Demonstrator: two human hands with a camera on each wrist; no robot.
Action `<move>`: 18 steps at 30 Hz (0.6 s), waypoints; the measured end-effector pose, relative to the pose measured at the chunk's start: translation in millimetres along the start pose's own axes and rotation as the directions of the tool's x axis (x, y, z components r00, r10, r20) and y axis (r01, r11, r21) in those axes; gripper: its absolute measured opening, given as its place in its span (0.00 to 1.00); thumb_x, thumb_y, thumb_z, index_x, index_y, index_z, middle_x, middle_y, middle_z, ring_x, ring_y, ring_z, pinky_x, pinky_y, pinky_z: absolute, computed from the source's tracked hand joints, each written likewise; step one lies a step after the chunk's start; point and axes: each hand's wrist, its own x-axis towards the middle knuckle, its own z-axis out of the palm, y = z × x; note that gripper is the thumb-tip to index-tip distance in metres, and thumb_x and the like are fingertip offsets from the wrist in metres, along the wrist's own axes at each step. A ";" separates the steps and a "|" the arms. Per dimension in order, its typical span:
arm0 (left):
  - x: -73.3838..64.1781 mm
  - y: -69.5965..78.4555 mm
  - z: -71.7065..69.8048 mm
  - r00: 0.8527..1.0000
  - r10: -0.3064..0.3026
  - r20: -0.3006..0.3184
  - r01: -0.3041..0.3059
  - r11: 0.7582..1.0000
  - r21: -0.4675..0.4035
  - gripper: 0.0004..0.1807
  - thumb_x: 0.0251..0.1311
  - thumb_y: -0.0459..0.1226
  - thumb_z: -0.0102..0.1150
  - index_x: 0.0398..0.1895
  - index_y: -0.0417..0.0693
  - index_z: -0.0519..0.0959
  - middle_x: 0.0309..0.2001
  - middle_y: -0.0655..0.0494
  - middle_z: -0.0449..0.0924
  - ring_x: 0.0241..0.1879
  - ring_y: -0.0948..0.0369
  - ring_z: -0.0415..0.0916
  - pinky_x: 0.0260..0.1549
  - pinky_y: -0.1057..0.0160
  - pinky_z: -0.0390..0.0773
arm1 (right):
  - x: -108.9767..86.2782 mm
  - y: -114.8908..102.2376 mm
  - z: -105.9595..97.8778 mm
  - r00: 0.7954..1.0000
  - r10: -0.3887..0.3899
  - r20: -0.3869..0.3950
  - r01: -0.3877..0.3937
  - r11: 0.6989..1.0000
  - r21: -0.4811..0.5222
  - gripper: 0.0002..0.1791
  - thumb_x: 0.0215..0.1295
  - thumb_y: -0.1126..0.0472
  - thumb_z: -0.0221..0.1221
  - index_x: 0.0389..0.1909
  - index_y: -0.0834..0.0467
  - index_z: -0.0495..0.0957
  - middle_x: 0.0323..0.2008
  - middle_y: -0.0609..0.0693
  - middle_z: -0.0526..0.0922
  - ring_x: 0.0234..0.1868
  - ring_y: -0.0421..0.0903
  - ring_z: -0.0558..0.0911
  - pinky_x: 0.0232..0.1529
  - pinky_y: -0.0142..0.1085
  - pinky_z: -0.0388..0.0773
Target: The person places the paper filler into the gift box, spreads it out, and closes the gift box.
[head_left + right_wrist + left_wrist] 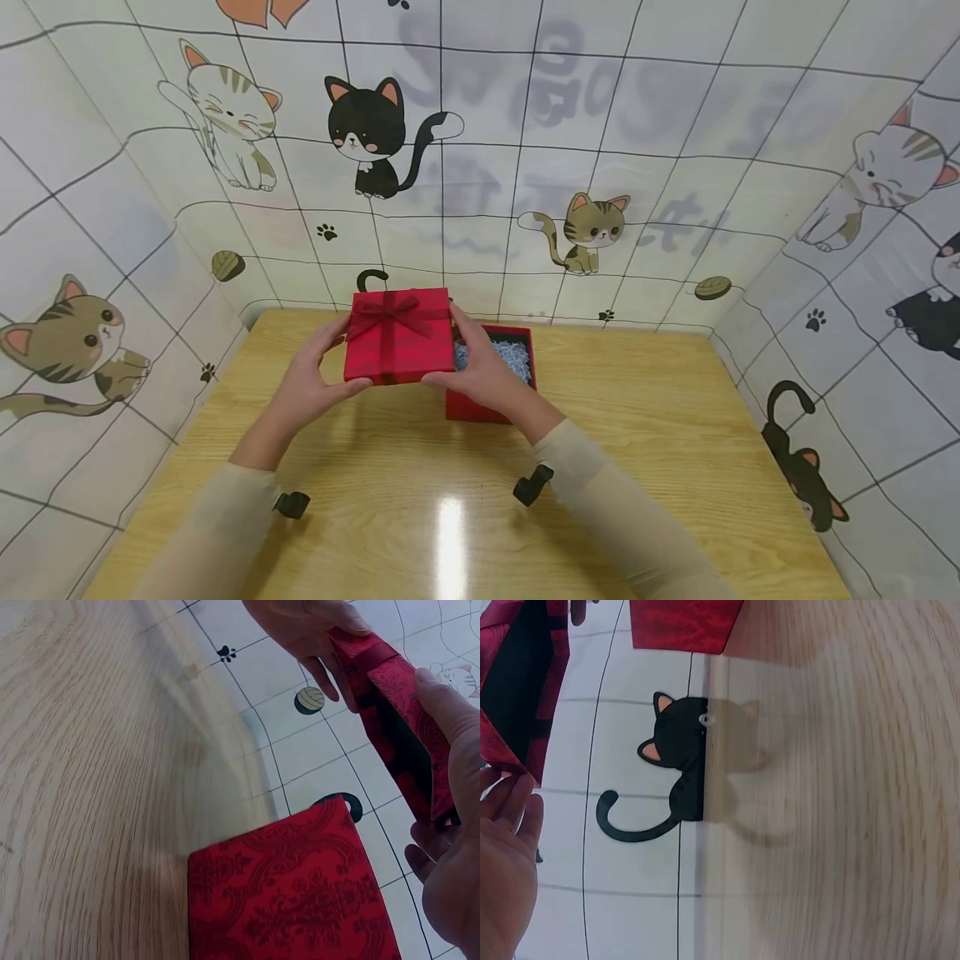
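Between both hands, a red gift box lid with a dark red ribbon bow is held up above the table. My left hand grips its left side, thumb at the near edge. My right hand grips the right side the same way. Behind the right hand stands the open red gift box, filled with pale blue shredded paper. The right wrist view shows the hollow dark underside of the lid and the patterned wall of the box below it, apart from the lid.
The light wooden table stretches out on both sides of the box. Right behind it rises a white backdrop cloth with grid lines and cartoon cats, which also runs along the left and right sides. Black wrist cameras are strapped to both sleeves.
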 end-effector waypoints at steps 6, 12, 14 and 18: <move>7.6 2.8 16.2 0.999 0.010 0.039 -0.009 1.000 -0.017 0.58 0.57 0.40 0.87 0.89 0.55 0.62 0.80 0.53 0.69 0.76 0.47 0.68 0.73 0.36 0.71 | -10.8 8.8 -14.5 1.000 0.016 -0.007 -0.016 0.999 -0.033 0.67 0.62 0.39 0.80 0.92 0.41 0.46 0.84 0.42 0.60 0.82 0.47 0.61 0.74 0.58 0.74; 15.3 5.9 35.3 0.997 0.012 0.075 -0.010 0.999 -0.037 0.57 0.59 0.43 0.86 0.89 0.54 0.62 0.80 0.55 0.69 0.76 0.49 0.68 0.75 0.37 0.70 | -23.0 18.3 -30.5 1.000 0.008 -0.029 -0.009 0.999 -0.036 0.67 0.62 0.42 0.81 0.92 0.42 0.47 0.83 0.45 0.62 0.80 0.49 0.63 0.73 0.59 0.75; 17.8 7.4 42.1 0.996 0.017 0.085 -0.013 0.999 -0.045 0.57 0.59 0.43 0.86 0.89 0.53 0.61 0.80 0.54 0.68 0.76 0.49 0.68 0.75 0.37 0.70 | -26.5 21.6 -36.1 0.999 -0.002 -0.036 0.000 0.999 -0.040 0.67 0.62 0.44 0.81 0.92 0.43 0.47 0.81 0.46 0.63 0.78 0.49 0.64 0.72 0.59 0.75; 22.9 9.8 54.9 0.994 0.041 0.101 -0.035 0.997 -0.065 0.57 0.59 0.43 0.86 0.89 0.51 0.62 0.80 0.52 0.69 0.77 0.49 0.68 0.75 0.39 0.71 | -32.9 27.2 -45.6 0.999 0.007 -0.048 -0.009 0.999 -0.043 0.66 0.62 0.46 0.82 0.92 0.43 0.47 0.79 0.46 0.66 0.77 0.48 0.65 0.70 0.58 0.77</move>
